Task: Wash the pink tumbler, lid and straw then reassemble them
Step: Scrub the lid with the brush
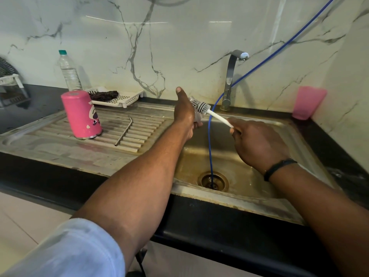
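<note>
Landmark: the sink.

Far left of the sink, on the ribbed drainboard: the tumbler, mouth down, upright on its rim. Just right of it, nearer the sink, the straw lies flat along the ribs, long axis running from its bent far tip toward us. Neither is touched.

At the sink's left edge, our left hand is raised with the thumb up and the fingers curled round a clear piece, which we take to be the lid; most of it is hidden behind the hand.

Over the basin, the brush: head against the lid, handle slanting down and right into our right hand, which pinches the handle's end. So the brush axis points from the right hand up-left into the left one; the hands are apart, joined only by the brush.

We judge the lid scrub in progress. The left hand is much nearer the tumbler and straw; reaching them means going left across the sink edge.

A blue hose hangs between the hands into the drain.
</note>
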